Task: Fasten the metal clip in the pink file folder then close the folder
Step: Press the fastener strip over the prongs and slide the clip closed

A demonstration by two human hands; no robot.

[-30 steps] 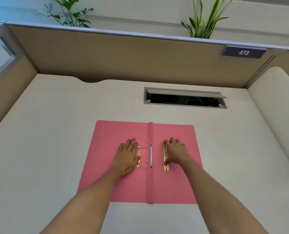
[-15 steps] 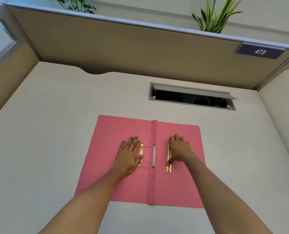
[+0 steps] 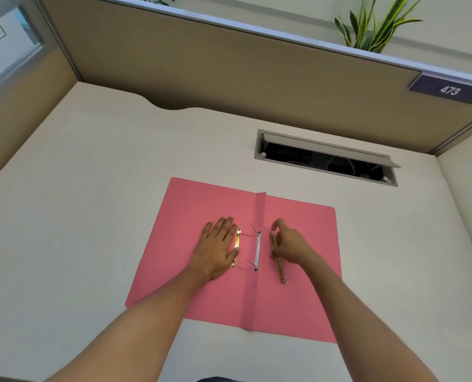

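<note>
**Listener:** What was in front of you, starting with the biggest thing?

**Operator:** I looked down on a pale desk boxed in by tan partition walls. A grey cable hatch sat open at the back of the desk, and a dark plate reading 473 hung on the far right of the partition. Green plant leaves rose behind it.

**Listener:** And the folder?

**Operator:** The pink file folder lay open and flat in the middle of the desk, its centre fold running away from me. My two bare forearms reached in from the bottom edge onto it.

**Listener:** What were the hands doing?

**Operator:** My left hand lay palm down on the left flap, fingers spread flat. Just beside its thumb was a gold metal strip, touching the hand's edge. My right hand was on the right flap, thumb and fingers pinching a second gold metal bar, whose near end stuck out below the hand at a slight tilt.

**Listener:** Anything between them?

**Operator:** A narrow white strip lay along the fold, with thin wire prongs sticking out towards the left strip. The clip was not fastened.
</note>
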